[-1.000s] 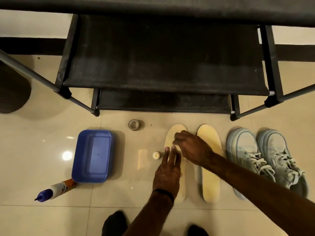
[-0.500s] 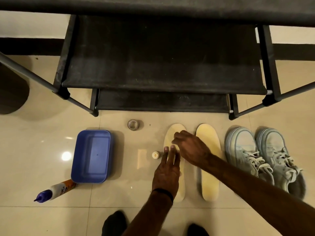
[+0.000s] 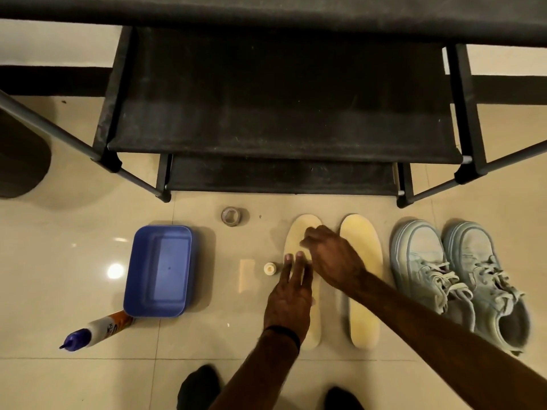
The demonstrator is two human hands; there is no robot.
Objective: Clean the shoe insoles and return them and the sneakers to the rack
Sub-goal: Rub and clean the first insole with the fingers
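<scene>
Two pale yellow insoles lie side by side on the tiled floor, the left insole [image 3: 298,229] and the right insole [image 3: 359,241]. My left hand [image 3: 291,297] lies flat on the middle of the left insole with its fingers stretched out. My right hand [image 3: 331,255] reaches across the right insole, and its bunched fingertips press on the front of the left one. Nothing shows between those fingers. A pair of light blue sneakers [image 3: 455,276] stands to the right of the insoles. The black fabric shoe rack [image 3: 281,113] stands just beyond, with bare shelves.
A blue plastic tub [image 3: 189,261] sits on the floor to the left. A white bottle with a blue nozzle [image 3: 97,329] lies at its near corner. A small white cap [image 3: 270,268] and a grey ring [image 3: 231,216] lie near the left insole. My black-socked feet [image 3: 201,386] show at the bottom edge.
Both hands stay on the left insole with only slight shifts of the right fingertips. The view has drifted a little.
</scene>
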